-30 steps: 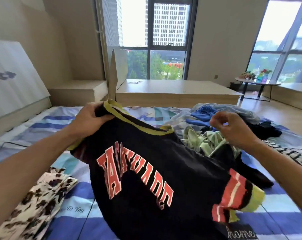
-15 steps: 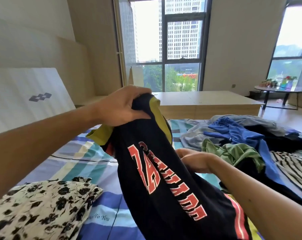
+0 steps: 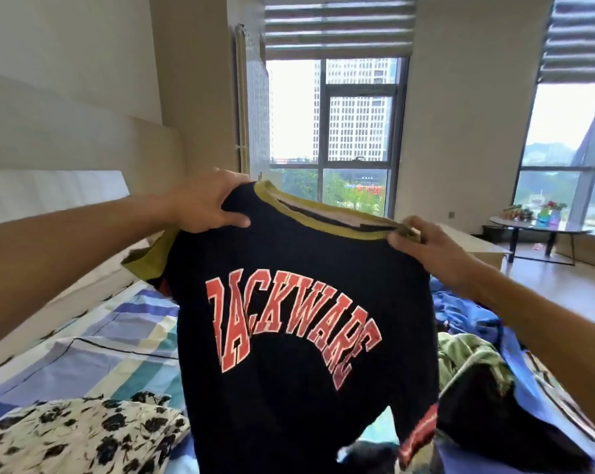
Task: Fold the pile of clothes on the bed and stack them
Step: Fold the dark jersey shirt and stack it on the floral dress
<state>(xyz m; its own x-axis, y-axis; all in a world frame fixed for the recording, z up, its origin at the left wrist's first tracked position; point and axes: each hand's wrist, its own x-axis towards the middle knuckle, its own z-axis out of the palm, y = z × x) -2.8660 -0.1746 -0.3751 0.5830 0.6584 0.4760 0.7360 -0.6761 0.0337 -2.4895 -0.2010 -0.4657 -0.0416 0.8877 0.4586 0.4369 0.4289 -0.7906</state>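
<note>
Both hands hold a black shirt [image 3: 289,268] up in the air above the striped blue bed [image 3: 94,340], its front with red block lettering facing the camera. The left hand [image 3: 207,206] clasps one shoulder beside the olive-yellow collar [image 3: 323,218], thumb on the front and fingers over the top edge. The right hand [image 3: 422,248] pinches the collar's other end, so each grip is closed on fabric. The shirt hangs straight down. A white floral garment [image 3: 77,436] lies on the bed at lower left. The unfolded pile of clothes [image 3: 470,357], blue, green and black, lies at the right, under the right forearm.
</note>
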